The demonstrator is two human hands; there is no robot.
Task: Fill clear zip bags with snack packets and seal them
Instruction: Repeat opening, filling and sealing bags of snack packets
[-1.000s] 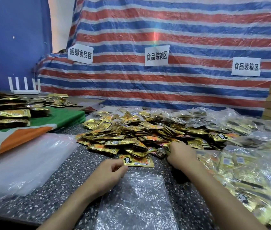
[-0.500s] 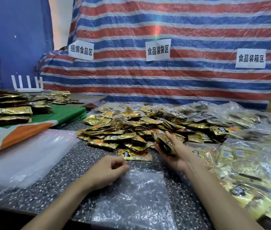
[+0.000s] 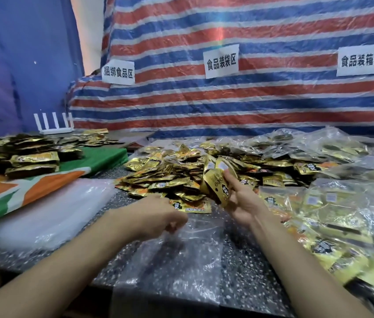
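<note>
Fanned bunch of gold foil snack packets [image 3: 216, 180] is up off the table in the right hand [image 3: 243, 203] - fingers and thumb clamped around the lower ends, black logos facing the camera. It sits just above the near edge of the big loose pile of gold packets [image 3: 170, 171]. Flat empty clear zip bag [image 3: 181, 267] lies near centre; the left hand [image 3: 156, 214] has its fingers curled together, pinching the top edge, where the plastic lifts. One single gold-and-orange packet [image 3: 193, 206] lies flat between the hands. Surface is a dark speckled tabletop [image 3: 245, 271]; behind it a red-white-blue striped tarp [image 3: 227, 106] with white paper signs [image 3: 221, 61]. Left - a stack of empty clear bags [image 3: 50, 214] and a green-orange-white cloth [image 3: 103, 159] carrying bundled packets [image 3: 34, 161]. Filled clear bags [image 3: 342, 214] crowd the right side.
</note>
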